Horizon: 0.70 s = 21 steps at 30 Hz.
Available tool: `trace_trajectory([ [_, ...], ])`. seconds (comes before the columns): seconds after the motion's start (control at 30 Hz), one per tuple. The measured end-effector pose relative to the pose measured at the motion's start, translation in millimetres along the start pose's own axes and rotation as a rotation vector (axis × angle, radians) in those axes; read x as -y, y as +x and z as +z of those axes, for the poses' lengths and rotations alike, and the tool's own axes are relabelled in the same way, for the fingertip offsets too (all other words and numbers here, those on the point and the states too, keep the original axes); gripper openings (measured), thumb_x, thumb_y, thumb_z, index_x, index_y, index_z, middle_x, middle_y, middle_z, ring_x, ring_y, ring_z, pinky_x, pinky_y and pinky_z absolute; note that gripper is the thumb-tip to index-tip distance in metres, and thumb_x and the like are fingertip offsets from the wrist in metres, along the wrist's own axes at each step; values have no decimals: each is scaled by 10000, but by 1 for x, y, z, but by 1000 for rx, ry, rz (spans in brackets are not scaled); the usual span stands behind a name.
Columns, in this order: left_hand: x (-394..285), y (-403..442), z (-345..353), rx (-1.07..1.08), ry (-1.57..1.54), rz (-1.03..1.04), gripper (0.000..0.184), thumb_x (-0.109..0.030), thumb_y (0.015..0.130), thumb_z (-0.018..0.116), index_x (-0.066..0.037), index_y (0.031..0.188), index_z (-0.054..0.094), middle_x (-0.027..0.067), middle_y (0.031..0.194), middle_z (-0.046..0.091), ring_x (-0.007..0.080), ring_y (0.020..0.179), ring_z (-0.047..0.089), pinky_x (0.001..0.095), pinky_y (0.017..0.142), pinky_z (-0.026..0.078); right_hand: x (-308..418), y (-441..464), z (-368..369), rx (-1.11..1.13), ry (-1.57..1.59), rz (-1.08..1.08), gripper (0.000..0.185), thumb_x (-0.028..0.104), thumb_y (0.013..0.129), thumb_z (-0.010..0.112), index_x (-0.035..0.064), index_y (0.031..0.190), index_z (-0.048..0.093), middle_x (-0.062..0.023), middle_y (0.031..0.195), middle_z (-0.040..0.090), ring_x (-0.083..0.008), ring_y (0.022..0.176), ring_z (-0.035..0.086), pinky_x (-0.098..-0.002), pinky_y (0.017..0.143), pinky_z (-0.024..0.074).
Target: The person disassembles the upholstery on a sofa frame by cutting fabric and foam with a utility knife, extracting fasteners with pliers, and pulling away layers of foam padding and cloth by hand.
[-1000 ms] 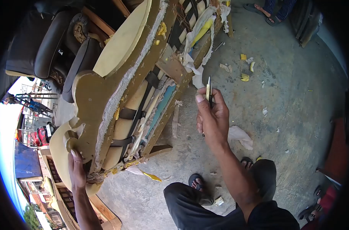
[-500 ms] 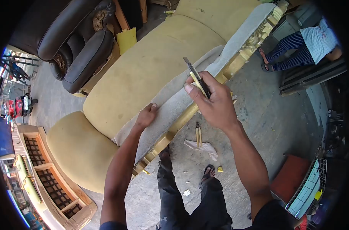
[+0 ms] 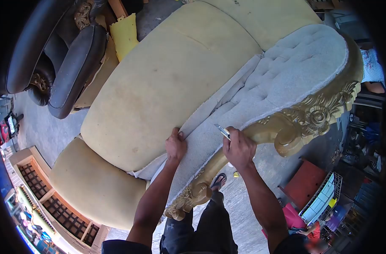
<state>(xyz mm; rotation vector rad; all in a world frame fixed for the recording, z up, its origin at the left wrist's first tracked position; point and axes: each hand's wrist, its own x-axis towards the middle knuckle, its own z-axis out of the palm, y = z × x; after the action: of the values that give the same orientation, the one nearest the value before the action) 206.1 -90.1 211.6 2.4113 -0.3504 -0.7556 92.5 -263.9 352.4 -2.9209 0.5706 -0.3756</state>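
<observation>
In my right hand (image 3: 240, 146) is a snap-off utility knife (image 3: 223, 132), its blade pointing up and left just above the grey upholstery fabric (image 3: 252, 99). My left hand (image 3: 176, 144) has its fingers curled on the loose fabric edge, beside the foam seat. This fabric covers the tufted section of a sofa, along a gold carved wooden frame (image 3: 313, 118). The yellowish foam seat (image 3: 159, 80) lies to the left of the fabric. Whether the blade touches the cloth I cannot tell.
A dark brown leather armchair (image 3: 76, 70) stands at upper left, with a yellow foam piece (image 3: 124, 36) by it. A wooden frame with webbing (image 3: 47, 192) lies at lower left. On the right are a red board (image 3: 304, 182), a wire basket (image 3: 322, 199) and a person's sleeve (image 3: 373, 65).
My right hand has lowered the knife towards the fabric and turned it. The view has shifted, and the tufted surface and carved frame now show more broadly. My left hand still grips the fabric edge.
</observation>
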Motion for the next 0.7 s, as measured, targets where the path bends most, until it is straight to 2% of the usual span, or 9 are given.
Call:
trace_trajectory([
  [0.07,-11,6,5,7,-70,-74,345,-361,1001,550,-26,1077,532,333,954,677,544,883,649,597,821,499,-1,0,2,-1,4,-12,274,73,803,721,64,1047,597,-104,760,646,-297,600,647,-401,531,514],
  [0.2,-10,16,0,231,-28,-22,557,-523,988,519,15,1114,588,355,974,672,540,943,653,573,874,515,-2,0,4,2,-13,-17,249,82,797,725,63,1008,594,-90,736,621,-271,588,640,-379,514,508],
  [0.27,-4,20,16,380,73,-194,705,-622,978,465,37,1147,653,355,998,677,535,1007,649,551,939,515,-2,-5,0,32,-24,-21,244,90,796,729,65,995,591,-86,729,613,-267,587,639,-375,513,507],
  [0.37,-21,-9,6,356,154,-208,757,-650,975,426,37,1150,689,349,1010,681,528,1040,644,545,974,509,-1,-7,2,39,-40,-58,226,105,803,731,71,973,584,-80,724,599,-259,584,633,-373,511,506],
  [0.43,-28,-4,-3,411,139,-262,647,-566,997,471,35,1124,674,346,1010,681,516,1025,653,561,950,512,-4,-2,1,72,-82,-68,214,117,815,726,73,967,582,-77,732,598,-260,580,626,-379,512,506],
  [0.5,-12,-4,-10,329,8,-6,480,-439,1007,526,13,1090,663,326,1004,687,499,1005,661,575,916,514,-4,-4,9,53,-36,-69,213,124,821,725,70,970,583,-82,741,600,-267,583,627,-387,514,506],
  [0.57,13,-22,-34,339,-76,-42,357,-349,1000,562,-10,1063,653,303,1024,688,491,1010,654,587,897,503,-3,1,2,48,-53,-78,186,151,826,713,107,941,574,-40,719,563,-219,570,602,-360,481,482],
  [0.63,54,-37,-57,95,184,81,355,-350,987,577,-19,1084,660,304,1070,677,490,1053,636,576,926,487,-3,3,1,48,-55,-79,181,168,828,713,101,931,579,-43,723,570,-218,572,604,-362,481,483],
  [0.7,80,-61,-59,176,78,-267,448,-414,1007,514,-7,1115,667,295,1118,678,473,1099,632,556,971,471,-3,3,2,48,-60,-76,191,187,822,718,101,922,581,-41,716,562,-217,576,604,-358,484,485],
])
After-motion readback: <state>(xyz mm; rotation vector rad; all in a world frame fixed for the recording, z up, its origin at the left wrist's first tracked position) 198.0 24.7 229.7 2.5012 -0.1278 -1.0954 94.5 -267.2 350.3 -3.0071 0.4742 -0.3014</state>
